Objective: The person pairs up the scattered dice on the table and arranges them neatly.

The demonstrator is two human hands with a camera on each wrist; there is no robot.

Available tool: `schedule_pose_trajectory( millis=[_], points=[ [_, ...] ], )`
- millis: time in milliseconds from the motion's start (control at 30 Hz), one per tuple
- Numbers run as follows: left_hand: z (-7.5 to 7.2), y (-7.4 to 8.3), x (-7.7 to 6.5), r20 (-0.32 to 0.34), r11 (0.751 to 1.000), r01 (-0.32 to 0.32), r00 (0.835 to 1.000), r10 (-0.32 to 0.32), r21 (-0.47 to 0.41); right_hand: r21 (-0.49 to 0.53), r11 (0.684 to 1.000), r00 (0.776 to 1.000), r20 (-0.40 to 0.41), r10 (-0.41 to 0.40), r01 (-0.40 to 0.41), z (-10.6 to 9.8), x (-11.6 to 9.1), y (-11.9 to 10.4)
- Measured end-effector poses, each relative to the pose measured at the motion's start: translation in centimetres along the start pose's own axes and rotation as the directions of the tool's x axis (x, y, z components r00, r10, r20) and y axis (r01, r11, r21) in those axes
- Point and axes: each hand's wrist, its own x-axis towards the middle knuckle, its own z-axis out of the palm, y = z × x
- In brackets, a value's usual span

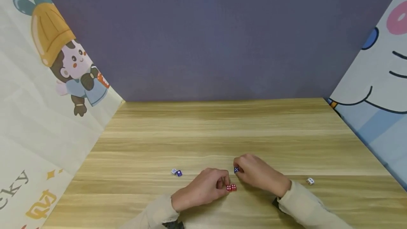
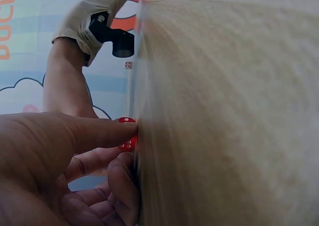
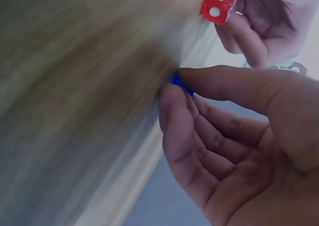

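Note:
Two red dice with white pips sit side by side on the wooden table. My left hand pinches the left one between thumb and fingers; in the left wrist view the thumb covers part of the red. Just beyond and to the right, my right hand grips a blue die at the tabletop. Most of that blue die is hidden by the fingertips in the right wrist view. There, a red die shows at the left hand's fingers.
To the left of my left hand lie a white die and a dark blue die, close together. Another white die lies right of my right forearm. A grey-blue panel stands behind the wooden table, with printed sheets at both sides.

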Motion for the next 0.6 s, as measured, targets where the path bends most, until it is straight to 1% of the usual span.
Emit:
schedule_pose_trajectory(
  millis=[200, 433, 600],
  points=[
    [0.02, 0.04, 0.07, -0.002, 1.000, -0.001, 1.000, 0.001, 0.006, 0.017, 1.000, 1.000, -0.013, 0.007, -0.006, 0.20, 0.17, 0.12],
    [0.05, 0.04, 0.11, 0.005, 1.000, 0.008, 1.000, -0.008, 0.013, -0.008, 0.999, 0.999, -0.015, 0.052, -0.052, 0.03, 0.05, 0.40],
    [0.00, 0.13, 0.10, 0.016, 1.000, 0.023, 1.000, -0.023, 0.010, 0.009, 0.999, 0.999, -0.016, 0.044, -0.044, -0.07, 0.08, 0.45]
  ],
)
